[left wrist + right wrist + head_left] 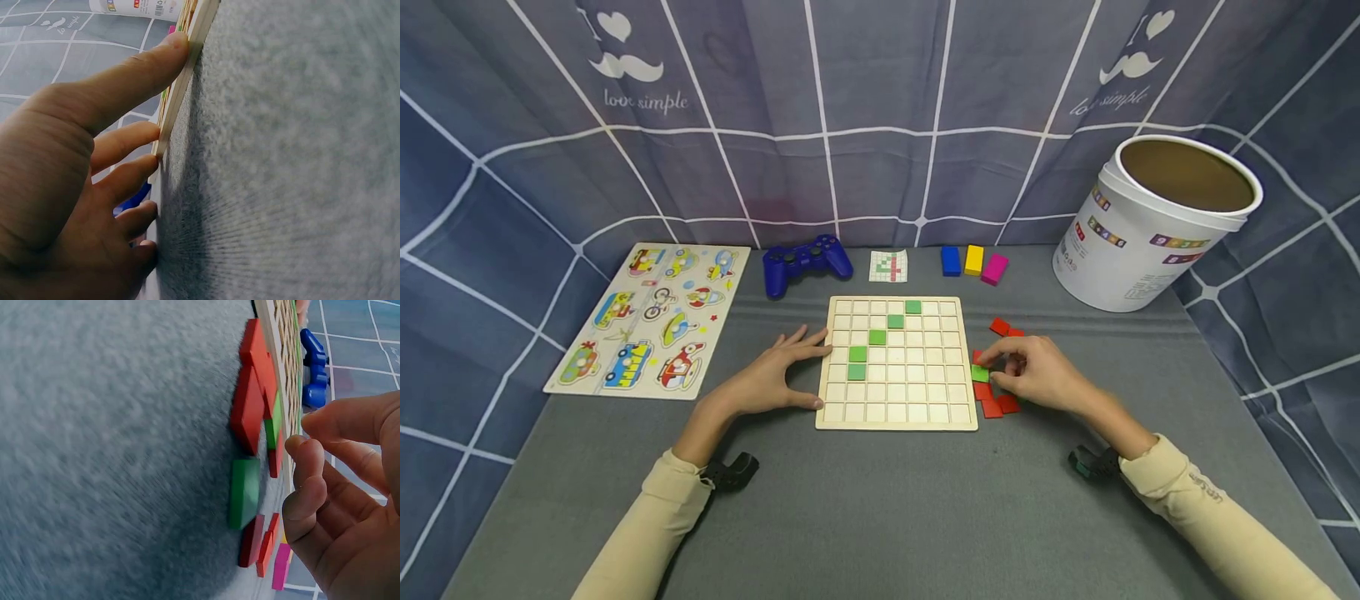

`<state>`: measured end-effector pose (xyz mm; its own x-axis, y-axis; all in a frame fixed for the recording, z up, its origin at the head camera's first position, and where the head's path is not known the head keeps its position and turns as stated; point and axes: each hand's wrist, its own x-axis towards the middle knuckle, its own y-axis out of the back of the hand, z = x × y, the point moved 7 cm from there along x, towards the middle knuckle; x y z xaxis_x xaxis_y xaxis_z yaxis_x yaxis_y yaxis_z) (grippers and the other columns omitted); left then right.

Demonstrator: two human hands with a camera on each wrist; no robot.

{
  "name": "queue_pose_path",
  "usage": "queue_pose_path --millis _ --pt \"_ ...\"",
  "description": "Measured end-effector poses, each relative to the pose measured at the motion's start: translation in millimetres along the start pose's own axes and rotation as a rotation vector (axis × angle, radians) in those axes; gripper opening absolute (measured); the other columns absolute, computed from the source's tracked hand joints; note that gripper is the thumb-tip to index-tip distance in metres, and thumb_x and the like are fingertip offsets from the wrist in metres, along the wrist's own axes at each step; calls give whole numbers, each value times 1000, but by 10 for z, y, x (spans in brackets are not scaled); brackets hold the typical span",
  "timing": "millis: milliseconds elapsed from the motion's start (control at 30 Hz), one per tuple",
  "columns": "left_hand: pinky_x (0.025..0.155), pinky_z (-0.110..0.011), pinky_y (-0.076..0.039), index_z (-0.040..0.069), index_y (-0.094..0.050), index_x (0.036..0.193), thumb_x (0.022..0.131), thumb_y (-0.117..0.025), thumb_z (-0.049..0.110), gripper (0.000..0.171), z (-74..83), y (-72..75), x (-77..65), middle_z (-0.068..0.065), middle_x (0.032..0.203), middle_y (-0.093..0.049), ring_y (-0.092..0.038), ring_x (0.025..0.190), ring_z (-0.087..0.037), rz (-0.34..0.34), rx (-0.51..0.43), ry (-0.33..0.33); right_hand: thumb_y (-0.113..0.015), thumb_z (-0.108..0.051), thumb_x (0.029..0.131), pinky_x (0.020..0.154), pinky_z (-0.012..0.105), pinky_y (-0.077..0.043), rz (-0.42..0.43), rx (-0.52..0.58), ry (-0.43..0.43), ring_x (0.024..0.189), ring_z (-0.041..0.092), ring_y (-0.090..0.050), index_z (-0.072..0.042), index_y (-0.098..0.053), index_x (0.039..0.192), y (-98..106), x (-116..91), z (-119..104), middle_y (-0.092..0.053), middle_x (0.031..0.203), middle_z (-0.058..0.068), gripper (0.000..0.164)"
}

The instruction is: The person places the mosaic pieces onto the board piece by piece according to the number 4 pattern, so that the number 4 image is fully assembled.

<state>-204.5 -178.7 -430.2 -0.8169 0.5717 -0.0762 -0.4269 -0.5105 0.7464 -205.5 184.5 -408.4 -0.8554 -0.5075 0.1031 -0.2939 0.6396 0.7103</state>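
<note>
A wooden grid board [897, 408] lies flat on the grey table, with several green tiles [877, 337] in its cells forming a stepped line. My left hand [775, 371] rests at the board's left edge, thumb and fingertips touching its side, as the left wrist view also shows. Just right of the board, my right hand [1037, 372] hovers over loose red tiles [992, 408] and a green tile [980, 373]. Its fingers are bent, with nothing visible between thumb and fingertips. The right wrist view shows another green tile [244, 494], which the hand hides in the head view.
Behind the board lie a small pattern card [888, 267], a blue game controller [807, 262], and blue, yellow and magenta blocks [973, 260]. A vehicle picture puzzle board [647, 321] lies at left. A white bucket [1120, 242] stands back right, near the curtain [880, 167].
</note>
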Motion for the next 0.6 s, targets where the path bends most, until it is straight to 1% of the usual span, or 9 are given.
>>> queue_pose_path --millis 67,133,200,433,600 --pt "119 -60 0 12 -48 150 75 -90 31 88 0 -7 5 -1 165 -22 -7 151 -34 0 1 -7 -77 0 81 47 25 -44 -11 -3 10 54 10 -53 -13 -77 100 -28 -7 1 -63 70 -5 23" --pt "119 -60 0 11 -49 149 75 -90 31 87 0 -14 8 -1 165 -22 -7 151 -34 -1 1 -13 -77 1 81 48 25 -44 -19 -5 25 53 9 -53 -12 -77 99 -44 -19 1 -62 69 -5 22" --pt "119 -59 0 11 -49 149 75 -90 31 87 4 -18 10 -1 165 -23 -8 151 -34 -1 1 -16 -76 1 82 47 25 -45 -16 -9 34 54 9 -53 -12 -77 99 -41 -40 5 -63 70 -5 22" --pt "119 -58 0 12 -49 150 75 -90 32 88 13 -6 4 0 165 -22 -7 152 -33 2 4 -3 -77 4 79 49 25 -47 27 -52 28 58 8 -54 -10 -77 100 44 -135 70 -71 86 -2 25" --pt "119 -59 0 12 -49 149 74 -90 31 88 15 2 -4 -1 165 -23 -8 151 -34 10 3 -6 -82 -1 75 51 25 -45 53 -145 32 60 6 -52 -11 -77 100 62 -154 81 -65 82 -1 27"
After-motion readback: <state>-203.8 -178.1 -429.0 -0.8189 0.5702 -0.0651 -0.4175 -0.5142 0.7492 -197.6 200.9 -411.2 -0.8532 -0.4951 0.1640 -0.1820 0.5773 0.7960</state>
